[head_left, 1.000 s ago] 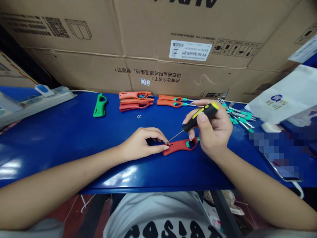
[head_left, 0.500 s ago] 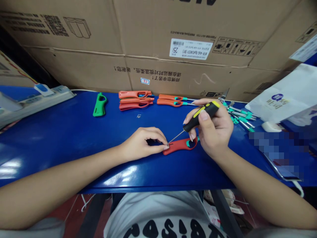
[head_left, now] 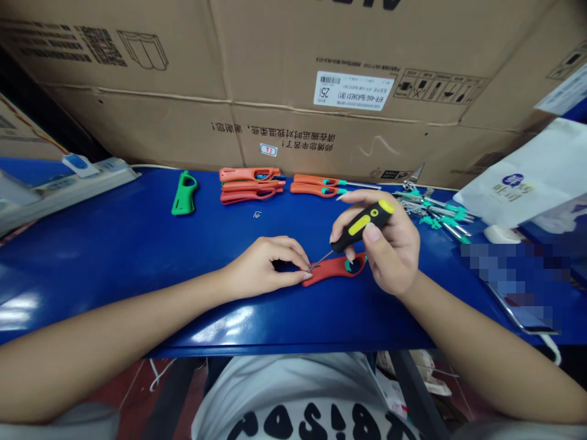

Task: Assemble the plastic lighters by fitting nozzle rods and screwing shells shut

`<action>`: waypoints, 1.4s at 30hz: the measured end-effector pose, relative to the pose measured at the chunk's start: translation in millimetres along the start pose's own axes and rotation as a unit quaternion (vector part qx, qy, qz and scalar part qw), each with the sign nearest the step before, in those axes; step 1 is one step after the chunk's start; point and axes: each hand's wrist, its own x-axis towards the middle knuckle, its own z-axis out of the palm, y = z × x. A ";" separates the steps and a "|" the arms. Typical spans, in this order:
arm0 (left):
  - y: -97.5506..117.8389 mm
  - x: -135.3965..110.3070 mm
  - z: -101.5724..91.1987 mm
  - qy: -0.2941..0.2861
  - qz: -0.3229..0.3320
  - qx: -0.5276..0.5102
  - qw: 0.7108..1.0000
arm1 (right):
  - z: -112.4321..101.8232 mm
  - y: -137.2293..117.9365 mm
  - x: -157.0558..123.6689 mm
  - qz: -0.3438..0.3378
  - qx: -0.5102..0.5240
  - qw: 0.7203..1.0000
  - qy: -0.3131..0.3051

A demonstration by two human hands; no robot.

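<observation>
From my remote station, I see the right hand (head_left: 389,247) grasping a black-and-yellow screwdriver (head_left: 362,227) by its handle. Its shaft slants down to the left end of the red lighter (head_left: 329,269), which lies on the blue table (head_left: 151,244) near the front edge. The right hand hides the lighter's far right end. The left hand (head_left: 266,266) has thumb and fingertips drawn together around the screwdriver tip (I cannot tell what they pinch). Pixelation masks much of the flat device (head_left: 523,318) at right.
</observation>
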 end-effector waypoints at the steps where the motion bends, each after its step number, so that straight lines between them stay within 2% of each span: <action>1: -0.3 -0.1 0.1 -0.001 0.003 -0.002 1.000 | -0.2 -1.2 -0.2 0.003 0.001 1.000 -0.010; 7: -1.5 1.2 0.5 -0.014 0.023 -0.009 1.000 | -0.8 -5.1 0.6 0.030 0.015 0.998 -0.056; 15: -5.3 -0.5 -0.3 -0.033 0.026 0.067 0.997 | 0.0 0.0 0.9 0.028 -0.003 0.998 -0.054; 23: -6.3 -0.8 -0.5 -0.058 0.037 0.075 0.995 | -1.8 0.1 -0.1 0.020 -0.007 0.998 -0.062; 42: -5.8 -1.5 0.0 -0.061 0.016 0.084 0.994 | -1.3 1.1 -1.5 0.011 -0.018 0.997 -0.077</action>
